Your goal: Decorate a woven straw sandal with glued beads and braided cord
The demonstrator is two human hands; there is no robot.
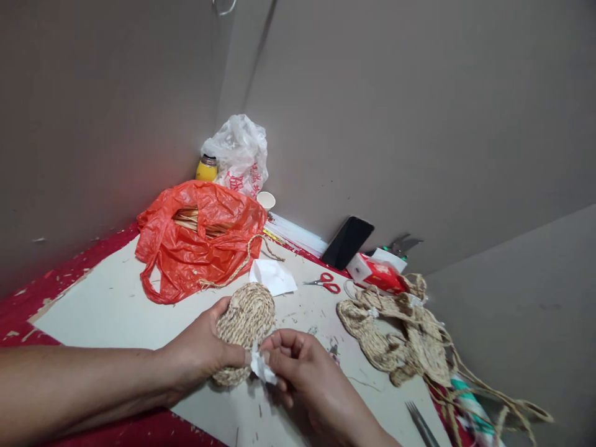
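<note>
In my left hand [205, 347] I hold a braided straw sole [246, 313], shaped like a shoe sole and coiled from plaited cord. My left thumb lies across its narrow middle. At the sole's right edge, my right hand [302, 366] pinches a crumpled white tissue [261, 366] against it. The tips of my left thumb and right fingers come close together there. Part of the sole's lower half is hidden behind my left thumb. A flat white tissue [274, 277] lies just beyond the sole.
An orange plastic bag [186, 261] of straw lies behind. Red-handled scissors [326, 283], a black phone [348, 242] and a red tissue pack [379, 273] sit along the wall. Woven straw sandals [395, 329] with loose cords are at right, near a fork [420, 422].
</note>
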